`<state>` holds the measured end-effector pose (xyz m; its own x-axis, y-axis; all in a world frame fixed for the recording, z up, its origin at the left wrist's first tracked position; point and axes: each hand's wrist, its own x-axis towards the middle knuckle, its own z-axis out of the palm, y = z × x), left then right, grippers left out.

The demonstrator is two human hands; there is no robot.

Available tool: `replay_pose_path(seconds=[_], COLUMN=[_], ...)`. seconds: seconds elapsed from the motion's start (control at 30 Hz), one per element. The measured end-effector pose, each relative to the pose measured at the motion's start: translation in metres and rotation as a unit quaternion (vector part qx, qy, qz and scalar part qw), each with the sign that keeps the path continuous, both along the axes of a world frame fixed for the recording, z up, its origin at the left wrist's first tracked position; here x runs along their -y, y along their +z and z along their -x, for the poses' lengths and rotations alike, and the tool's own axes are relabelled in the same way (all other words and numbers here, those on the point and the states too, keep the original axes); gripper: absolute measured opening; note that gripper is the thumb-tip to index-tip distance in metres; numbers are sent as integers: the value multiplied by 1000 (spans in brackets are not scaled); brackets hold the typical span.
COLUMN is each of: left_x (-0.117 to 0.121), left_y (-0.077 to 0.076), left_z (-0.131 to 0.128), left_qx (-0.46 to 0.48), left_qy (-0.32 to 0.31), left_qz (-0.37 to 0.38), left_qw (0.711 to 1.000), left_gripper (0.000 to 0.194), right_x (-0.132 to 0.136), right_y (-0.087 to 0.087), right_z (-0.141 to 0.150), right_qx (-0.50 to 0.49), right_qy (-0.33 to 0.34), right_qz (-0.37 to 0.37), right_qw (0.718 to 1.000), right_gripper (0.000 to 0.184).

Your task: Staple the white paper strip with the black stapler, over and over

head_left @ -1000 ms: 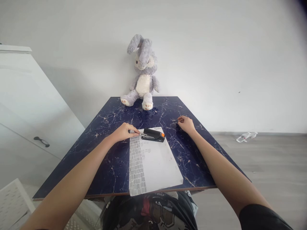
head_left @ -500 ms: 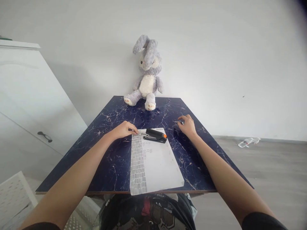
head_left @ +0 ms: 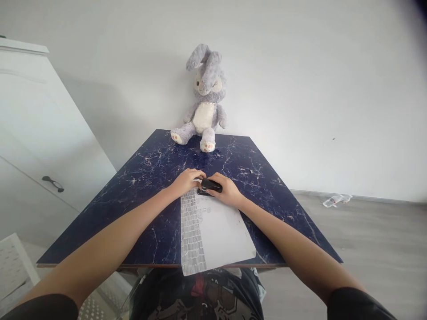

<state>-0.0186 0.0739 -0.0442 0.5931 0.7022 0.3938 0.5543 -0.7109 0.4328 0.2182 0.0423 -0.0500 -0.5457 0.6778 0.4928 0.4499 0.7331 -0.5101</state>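
A black stapler (head_left: pixel 212 185) lies over the far end of a sheet of paper (head_left: pixel 223 235). My right hand (head_left: pixel 229 190) is closed around the stapler's right end, covering much of it. At its left end my left hand (head_left: pixel 189 181) has its fingers bent and pinched against the stapler; the fingertips are partly hidden. The paper has a dark hand-drawn brick-like pattern down its left side and some small writing near the top. Its near edge hangs slightly over the table's front edge.
The dark blue marbled table (head_left: pixel 150 155) stands against a white wall. A grey plush rabbit (head_left: pixel 204 106) sits at its far edge. To the left is a white cabinet (head_left: pixel 43 133), and a clear plastic item (head_left: pixel 336 200) lies on the floor at right.
My right hand has moved left from the bare tabletop and taken hold of the stapler. My left hand stays at the stapler's left end, slightly farther right. The view has shifted a little.
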Motion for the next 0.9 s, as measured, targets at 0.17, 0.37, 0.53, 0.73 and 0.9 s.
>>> replay_pose_path(seconds=[0.17,0.37,0.53,0.73,0.9], left_x=[0,7,11,15,18], left_y=[4,-7,-2,3,2], left_z=[2,-5,3,8,5], left_qx=[1,-121,-156,-84,-108], left_qy=[25,71,-10,-98,-114], left_qz=[29,-12,10,45,39], left_qw=[999,990,988,991,987], left_gripper=[15,47,40,36,44], right_x=[3,-19,-35,-35,-28], right_y=[10,17,9,7,8], right_z=[-5,-45,-71,-61,-48], right_qx=[47,-10,69,79,41], right_qy=[-58,-263,-307,-223,-145], right_qz=[-30,-43,-26,-21,-22], right_qw=[997,964,949,971,988], right_gripper=[26,27,29,36,37])
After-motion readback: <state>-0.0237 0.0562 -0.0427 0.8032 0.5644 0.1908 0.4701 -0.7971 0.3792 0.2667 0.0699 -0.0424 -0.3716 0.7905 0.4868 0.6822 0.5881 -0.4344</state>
